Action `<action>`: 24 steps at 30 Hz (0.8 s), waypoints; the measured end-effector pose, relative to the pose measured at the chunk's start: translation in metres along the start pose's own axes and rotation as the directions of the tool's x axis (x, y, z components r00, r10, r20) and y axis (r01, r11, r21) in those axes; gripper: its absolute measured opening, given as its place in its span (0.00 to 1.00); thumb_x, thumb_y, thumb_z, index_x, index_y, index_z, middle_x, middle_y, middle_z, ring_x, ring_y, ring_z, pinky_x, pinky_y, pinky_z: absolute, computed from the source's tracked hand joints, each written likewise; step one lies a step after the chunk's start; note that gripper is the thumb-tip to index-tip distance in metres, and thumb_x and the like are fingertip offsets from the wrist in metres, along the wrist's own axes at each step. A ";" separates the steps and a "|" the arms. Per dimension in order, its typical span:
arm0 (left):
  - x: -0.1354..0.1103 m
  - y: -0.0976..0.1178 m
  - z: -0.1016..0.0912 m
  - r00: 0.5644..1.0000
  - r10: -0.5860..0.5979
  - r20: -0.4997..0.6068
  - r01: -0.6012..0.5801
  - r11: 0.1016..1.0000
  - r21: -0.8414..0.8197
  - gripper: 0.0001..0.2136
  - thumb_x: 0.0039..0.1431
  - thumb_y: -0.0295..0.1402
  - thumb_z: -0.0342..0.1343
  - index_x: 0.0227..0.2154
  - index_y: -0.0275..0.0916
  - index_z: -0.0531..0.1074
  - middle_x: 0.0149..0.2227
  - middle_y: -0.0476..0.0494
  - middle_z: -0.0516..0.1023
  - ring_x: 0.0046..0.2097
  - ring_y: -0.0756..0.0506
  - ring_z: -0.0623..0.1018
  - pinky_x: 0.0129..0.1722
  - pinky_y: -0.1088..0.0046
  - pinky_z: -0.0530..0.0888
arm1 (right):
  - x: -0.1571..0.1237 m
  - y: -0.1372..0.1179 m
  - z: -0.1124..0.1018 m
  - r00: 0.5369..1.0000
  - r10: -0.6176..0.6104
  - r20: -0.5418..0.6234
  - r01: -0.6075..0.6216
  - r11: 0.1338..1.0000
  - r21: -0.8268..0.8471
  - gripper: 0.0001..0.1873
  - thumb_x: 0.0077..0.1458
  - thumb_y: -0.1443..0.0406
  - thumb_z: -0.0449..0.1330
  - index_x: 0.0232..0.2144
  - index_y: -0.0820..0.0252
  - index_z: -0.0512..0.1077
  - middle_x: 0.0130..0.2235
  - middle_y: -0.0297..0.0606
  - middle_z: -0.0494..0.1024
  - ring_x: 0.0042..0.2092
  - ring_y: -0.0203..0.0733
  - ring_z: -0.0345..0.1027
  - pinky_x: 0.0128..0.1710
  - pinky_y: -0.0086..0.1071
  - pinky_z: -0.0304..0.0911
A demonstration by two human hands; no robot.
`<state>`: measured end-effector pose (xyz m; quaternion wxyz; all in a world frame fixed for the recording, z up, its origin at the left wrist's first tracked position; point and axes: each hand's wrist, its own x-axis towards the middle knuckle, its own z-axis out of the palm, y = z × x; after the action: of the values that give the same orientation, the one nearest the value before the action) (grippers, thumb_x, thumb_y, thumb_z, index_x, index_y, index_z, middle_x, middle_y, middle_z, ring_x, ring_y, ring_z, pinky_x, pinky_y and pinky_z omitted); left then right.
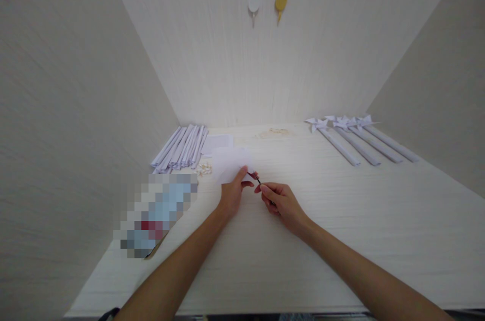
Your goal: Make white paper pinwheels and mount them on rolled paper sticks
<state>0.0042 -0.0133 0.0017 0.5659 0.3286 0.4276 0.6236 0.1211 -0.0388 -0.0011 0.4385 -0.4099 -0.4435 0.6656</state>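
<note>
My left hand [234, 193] grips a white sheet of paper [229, 163] by its right edge, thumb on top, holding it above the tabletop. Close by on the right, my right hand [278, 201] pinches a slim dark tool [258, 179] between thumb and fingers. The tool's tip reaches the paper's edge beside my left thumb; it is too small to tell its kind. Behind the held sheet lies a small stack of white paper [222, 143]. Small pale pieces [205, 169] are scattered left of the sheet.
Rolled white paper sticks [184, 146] are piled at the back left. Several paper pinwheels on sticks [343, 140] lie at the back right. A blurred-out flat item [166, 210] rests left of my forearm. Thin beige bits [278, 132] lie near the back wall, which carries two round hooks [281, 2].
</note>
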 end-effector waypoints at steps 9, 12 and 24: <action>0.003 0.002 -0.001 0.989 0.073 -0.130 -0.066 0.996 0.058 0.07 0.41 0.35 0.57 0.23 0.36 0.70 0.24 0.49 0.74 0.28 0.50 0.74 0.22 0.78 0.66 | -0.002 0.000 0.002 0.996 -0.078 -0.040 0.078 0.997 -0.003 0.13 0.43 0.56 0.58 0.24 0.60 0.63 0.15 0.22 0.58 0.14 0.24 0.46 0.13 0.24 0.38; 0.002 -0.001 0.000 0.989 0.078 -0.128 -0.064 0.992 0.110 0.08 0.39 0.36 0.59 0.22 0.37 0.70 0.23 0.51 0.73 0.27 0.51 0.72 0.22 0.78 0.66 | 0.000 0.001 0.001 0.991 -0.084 -0.105 0.088 0.996 0.031 0.15 0.39 0.58 0.62 0.24 0.59 0.61 0.13 0.19 0.55 0.14 0.24 0.44 0.12 0.23 0.38; -0.004 -0.005 0.000 0.996 0.084 -0.006 -0.080 0.966 0.245 0.10 0.38 0.38 0.60 0.18 0.36 0.69 0.19 0.50 0.71 0.22 0.51 0.69 0.24 0.75 0.69 | 0.002 0.003 0.001 0.986 -0.101 -0.134 0.102 0.995 -0.002 0.13 0.38 0.59 0.62 0.20 0.62 0.65 0.11 0.21 0.54 0.13 0.23 0.43 0.12 0.24 0.36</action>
<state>0.0071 -0.0175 -0.0021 0.4916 0.4080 0.4918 0.5916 0.1192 -0.0373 -0.0038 0.5016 -0.4295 -0.4316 0.6145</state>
